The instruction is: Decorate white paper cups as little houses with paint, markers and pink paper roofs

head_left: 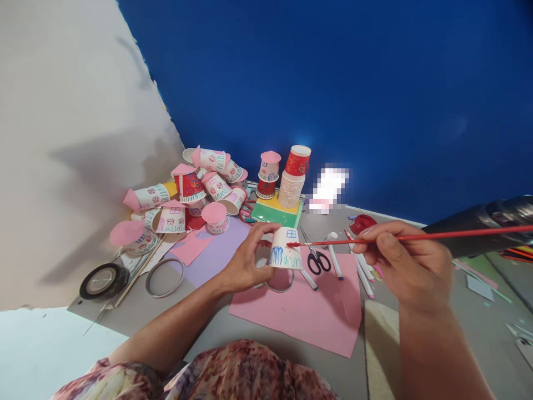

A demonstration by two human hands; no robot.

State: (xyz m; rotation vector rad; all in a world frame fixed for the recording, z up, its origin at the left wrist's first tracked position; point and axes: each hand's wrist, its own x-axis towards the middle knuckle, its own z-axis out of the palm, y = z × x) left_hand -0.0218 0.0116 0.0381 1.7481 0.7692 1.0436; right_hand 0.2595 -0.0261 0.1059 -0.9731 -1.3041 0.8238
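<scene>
While the left hand (245, 265) clamps the upturned paper cup (285, 249), the right hand (400, 261) pinches a red paintbrush (345, 241) whose tip touches it.

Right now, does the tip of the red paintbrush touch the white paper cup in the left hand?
Touching. In the head view the red paintbrush tip meets the side of the white paper cup, with no gap, while the left hand holds it.

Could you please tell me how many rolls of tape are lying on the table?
2: a dark roll at the far left, and a thin grey roll just right of it. Others may be hidden.
</scene>
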